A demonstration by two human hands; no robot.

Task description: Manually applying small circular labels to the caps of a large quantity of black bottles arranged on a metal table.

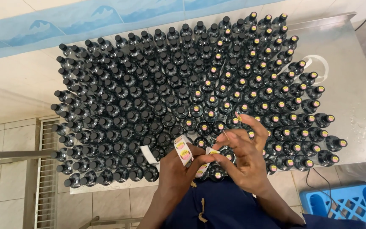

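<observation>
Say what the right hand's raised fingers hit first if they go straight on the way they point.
Likely the stickered bottle caps just beyond the right hand; its fingers point up-frame over that block. Height above the caps is unclear.

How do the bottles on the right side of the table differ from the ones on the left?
The right-side bottles carry a small round pink-and-yellow sticker on each cap; the left-side bottles have plain black caps. The right-side bottles are the smaller group, the left-side bottles the larger. The left hand holds a sticker roll at the near edge, between them. Both groups are dark, capped, upright and tightly packed on the metal table.
</observation>
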